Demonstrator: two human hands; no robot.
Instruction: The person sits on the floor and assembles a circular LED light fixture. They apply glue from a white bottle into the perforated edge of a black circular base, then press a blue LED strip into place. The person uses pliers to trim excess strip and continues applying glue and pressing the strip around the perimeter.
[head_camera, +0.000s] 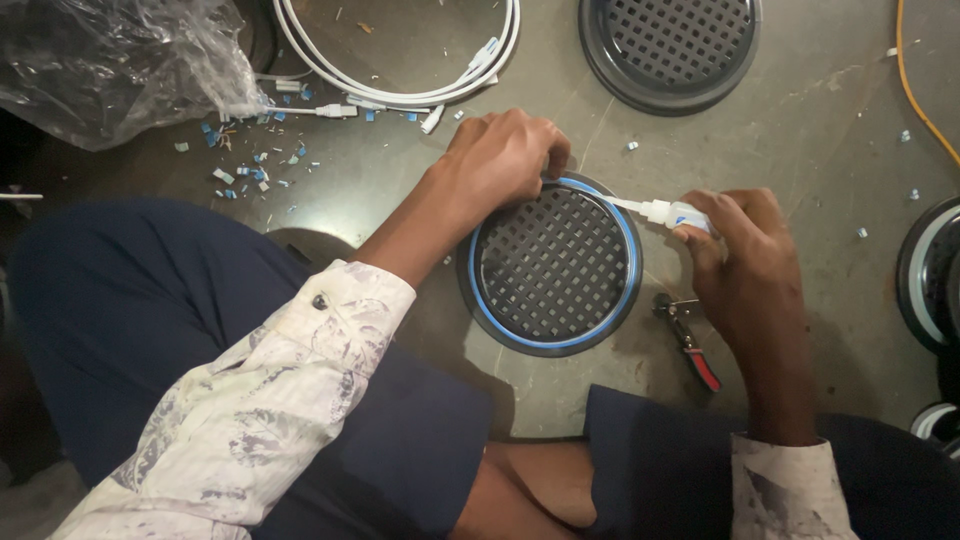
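Blue strip runs around the rim of a round black grille (553, 268) that lies on the grey floor (800, 130) between the person's knees. The left hand (505, 155) presses on the upper rim, its fingers curled together; their tips are hidden. The right hand (745, 250) has its fingers clamped on a small white glue bottle (675, 213), whose thin nozzle touches the rim. Red-handled pliers (690, 340) lie partly under this hand.

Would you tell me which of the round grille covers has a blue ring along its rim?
The grille cover between the hands, under the left hand. The other full cover, at the top edge, is plain dark.
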